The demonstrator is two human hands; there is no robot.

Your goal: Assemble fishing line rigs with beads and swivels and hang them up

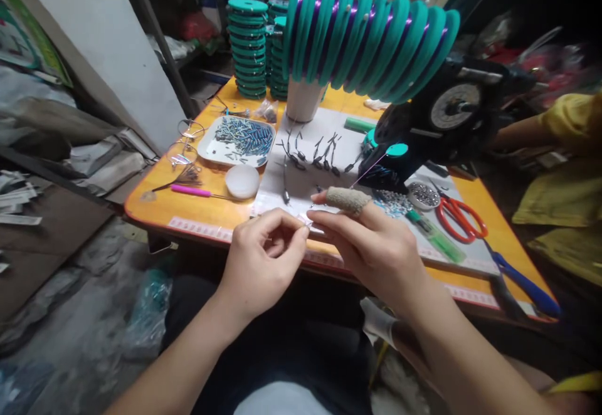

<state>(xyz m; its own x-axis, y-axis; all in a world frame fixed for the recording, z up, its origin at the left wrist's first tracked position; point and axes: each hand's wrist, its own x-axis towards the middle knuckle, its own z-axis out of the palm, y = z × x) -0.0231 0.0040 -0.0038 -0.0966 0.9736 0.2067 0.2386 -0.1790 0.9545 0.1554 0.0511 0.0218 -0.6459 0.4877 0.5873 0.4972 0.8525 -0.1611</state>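
Note:
My left hand (263, 258) is closed in a pinch, thumb against index finger, on a thin fishing line whose end is too small to make out. Close beside it, my right hand (376, 239) has its fingers drawn together at the same spot, its thumb mostly hidden. A grey cloth sleeve (348, 199) wraps my right index finger. Purple fishing line (369, 170) runs from a teal disc (396, 150) down to that finger. Both hands hover over the table's front edge. Dark sinkers with wire ends (324, 163) lie on the white sheet (273, 192) beyond them.
Teal foam spools (371, 39) hang in a row above the table (150, 199); more stand stacked (248, 51) behind. To the left are a tray of small tubes (207, 152) and a white bowl (242, 181). Red scissors (463, 220) lie right. A person's yellow sleeve (571, 120) shows at right.

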